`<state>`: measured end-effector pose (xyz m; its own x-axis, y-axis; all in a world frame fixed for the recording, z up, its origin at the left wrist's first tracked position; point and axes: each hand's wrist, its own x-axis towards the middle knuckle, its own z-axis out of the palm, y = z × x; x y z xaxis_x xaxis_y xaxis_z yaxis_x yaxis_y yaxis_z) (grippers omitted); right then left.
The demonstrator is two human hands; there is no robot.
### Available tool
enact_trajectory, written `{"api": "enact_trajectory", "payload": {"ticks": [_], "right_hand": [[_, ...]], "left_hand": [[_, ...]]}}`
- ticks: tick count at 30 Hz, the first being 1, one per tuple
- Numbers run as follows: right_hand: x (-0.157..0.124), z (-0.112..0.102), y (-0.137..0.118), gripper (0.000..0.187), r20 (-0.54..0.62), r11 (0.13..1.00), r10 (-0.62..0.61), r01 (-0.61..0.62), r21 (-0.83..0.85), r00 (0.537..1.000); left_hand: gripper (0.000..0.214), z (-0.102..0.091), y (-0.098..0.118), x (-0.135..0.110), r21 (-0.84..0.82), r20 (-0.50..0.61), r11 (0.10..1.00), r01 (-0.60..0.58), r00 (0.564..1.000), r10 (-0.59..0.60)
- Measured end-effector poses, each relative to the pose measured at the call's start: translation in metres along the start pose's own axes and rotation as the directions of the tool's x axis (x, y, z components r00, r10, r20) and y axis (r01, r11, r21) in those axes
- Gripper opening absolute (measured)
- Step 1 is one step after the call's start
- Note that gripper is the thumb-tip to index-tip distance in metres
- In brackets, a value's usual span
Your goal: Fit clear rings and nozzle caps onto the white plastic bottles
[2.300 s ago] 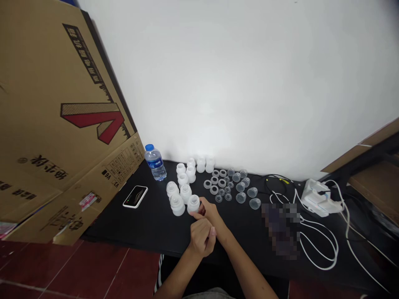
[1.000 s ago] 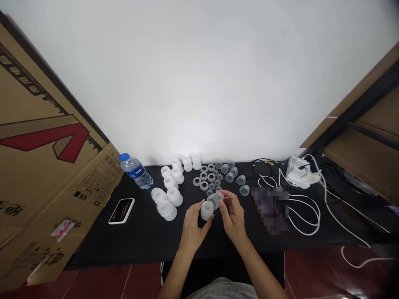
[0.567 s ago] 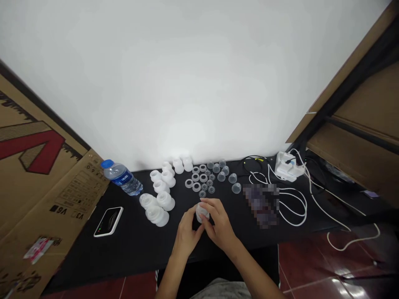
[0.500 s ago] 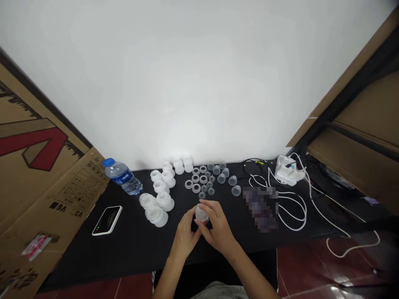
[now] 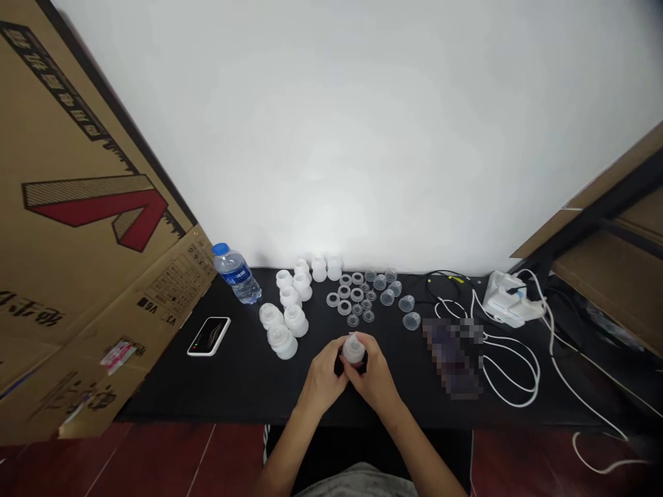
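Plastic part (image 5: 353,348) now upright, two-handed grip (image 5: 351,366)

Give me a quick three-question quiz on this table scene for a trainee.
1. True or false: the left hand and the right hand both hold the white plastic piece above the black table.
2. Which lies to the left of the white bell-shaped pieces? A: the flat black device. B: the clear cups. C: the white cables.
3. Fill in the blank: the cap of the water bottle is ____.

Key: 1 true; 2 A; 3 blue.
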<state>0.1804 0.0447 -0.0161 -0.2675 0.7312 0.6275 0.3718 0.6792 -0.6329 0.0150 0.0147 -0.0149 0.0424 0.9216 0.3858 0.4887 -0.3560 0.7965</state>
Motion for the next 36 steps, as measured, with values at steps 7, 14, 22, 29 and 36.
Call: {"api": "enact_trajectory", "payload": {"ticks": [7, 14, 22, 29, 36], "right_hand": [[0.012, -0.005, -0.003, 0.063, 0.03, 0.997, -0.075, 0.075, 0.016, 0.997], [-0.006, 0.005, 0.015, 0.068, 0.045, 0.995, -0.061, 0.064, -0.075, 0.997], [-0.008, 0.006, 0.016, 0.066, 0.04, 0.989, 0.125, -0.121, -0.086, 0.991], [0.003, 0.005, 0.015, 0.029, 0.064, 0.974, 0.227, -0.228, -0.001, 0.972], [0.02, 0.037, -0.009, 0.034, 0.167, 0.946, 0.295, -0.313, 0.088, 0.941]], "left_hand": [[0.048, -0.001, 0.002, 0.001, -0.007, 0.006, 1.0, 0.01, 1.0, -0.01], [0.072, -0.01, 0.018, -0.003, 0.116, 0.015, 0.993, -0.036, 0.999, 0.034], [0.052, -0.056, 0.039, 0.008, 0.548, -0.46, 0.836, 0.035, 0.847, 0.266], [0.03, -0.09, 0.047, 0.057, 0.688, -0.469, 0.686, 0.236, 0.866, 0.172], [0.016, -0.095, 0.05, 0.065, 0.666, -0.5, 0.735, 0.124, 0.807, 0.316]]}}
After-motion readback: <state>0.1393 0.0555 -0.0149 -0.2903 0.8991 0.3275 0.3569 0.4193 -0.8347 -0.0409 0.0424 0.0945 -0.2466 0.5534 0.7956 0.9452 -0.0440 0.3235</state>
